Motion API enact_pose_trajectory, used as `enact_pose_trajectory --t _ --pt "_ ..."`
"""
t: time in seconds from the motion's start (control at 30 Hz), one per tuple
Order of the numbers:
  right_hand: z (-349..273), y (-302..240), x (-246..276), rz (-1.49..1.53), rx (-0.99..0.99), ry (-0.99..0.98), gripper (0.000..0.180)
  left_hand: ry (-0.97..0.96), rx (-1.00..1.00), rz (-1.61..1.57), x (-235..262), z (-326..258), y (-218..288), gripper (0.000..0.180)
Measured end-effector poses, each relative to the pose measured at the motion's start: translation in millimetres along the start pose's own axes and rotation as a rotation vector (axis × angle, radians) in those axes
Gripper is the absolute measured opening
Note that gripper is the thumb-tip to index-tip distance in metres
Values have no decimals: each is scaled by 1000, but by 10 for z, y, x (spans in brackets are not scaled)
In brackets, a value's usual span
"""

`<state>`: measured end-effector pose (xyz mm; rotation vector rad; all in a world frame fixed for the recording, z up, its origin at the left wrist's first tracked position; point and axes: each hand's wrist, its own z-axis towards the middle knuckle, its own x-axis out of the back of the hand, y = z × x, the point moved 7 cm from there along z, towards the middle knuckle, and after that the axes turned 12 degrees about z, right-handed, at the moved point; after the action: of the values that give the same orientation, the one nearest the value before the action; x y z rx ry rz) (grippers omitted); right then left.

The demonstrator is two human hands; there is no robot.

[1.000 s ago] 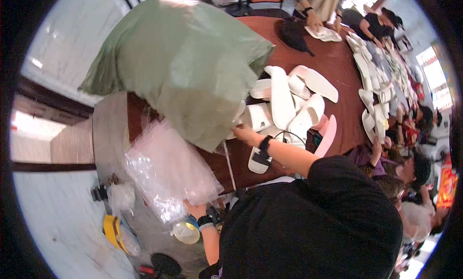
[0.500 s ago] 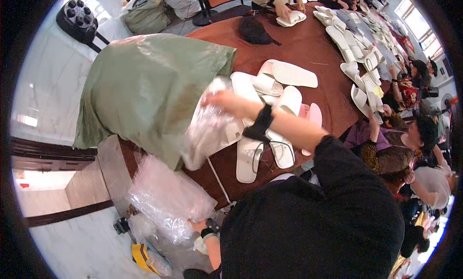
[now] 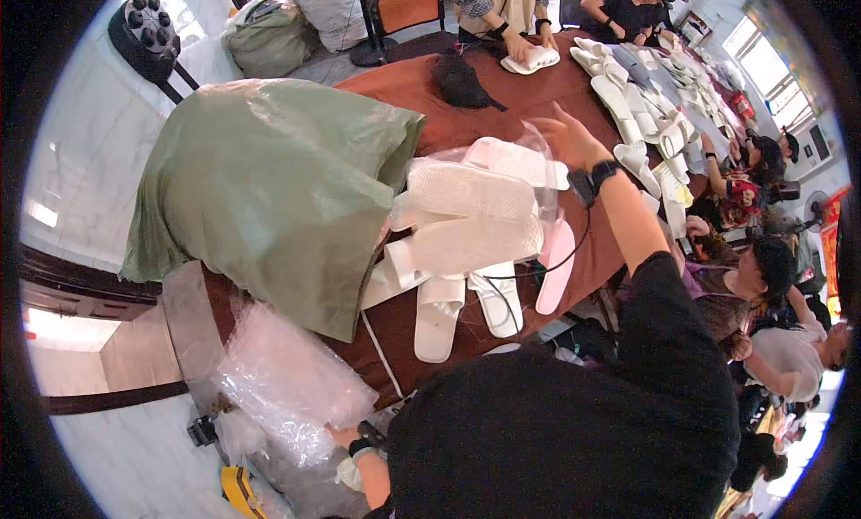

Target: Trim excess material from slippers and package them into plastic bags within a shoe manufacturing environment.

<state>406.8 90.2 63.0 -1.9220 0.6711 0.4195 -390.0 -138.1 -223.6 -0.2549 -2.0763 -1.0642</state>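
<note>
My right hand (image 3: 574,142) is raised over the far right side of a slipper pile, fingers spread and slightly blurred. Thin clear plastic (image 3: 538,147) reaches close to its fingers; whether they touch is unclear. Below, white slippers (image 3: 475,241) lie sole up across the pile, partly under the plastic. Other white slippers (image 3: 439,317) and a pink slipper (image 3: 558,268) stick out from the near side. Low at the left, my left hand (image 3: 345,436) touches the edge of a stack of clear plastic bags (image 3: 296,371); its fingers hardly show.
A large green woven sack (image 3: 269,196) lies at the left, mouth toward the slippers. A black cap (image 3: 465,82) rests on the brown-covered table (image 3: 395,93). Rows of white slippers (image 3: 623,107) line the far right, with co-workers beside them. Another person handles a slipper (image 3: 531,60) opposite.
My right hand has swung from the sack's mouth to the right, away from me. White soles now lie across the pile where the blurred plastic was beside the sack. My left hand stays by the bags.
</note>
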Motion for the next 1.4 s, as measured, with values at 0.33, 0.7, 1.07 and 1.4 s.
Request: enact_pose_trajectory --t 0.33,0.7,1.07,1.4 --pt "-499 163 567 -1559 931 687 58 9 -14 -13 -153 53 118 101" --pt "1201 1688 -2171 -2483 160 -989 31 79 84 116 168 -145 36 101" --pt "-276 -545 -2579 -1774 255 -851 17 72 -14 97 28 -77 68 106" --pt "-685 -1914 -2413 -1597 1029 -90 14 102 -25 -4 16 -148 177 97"
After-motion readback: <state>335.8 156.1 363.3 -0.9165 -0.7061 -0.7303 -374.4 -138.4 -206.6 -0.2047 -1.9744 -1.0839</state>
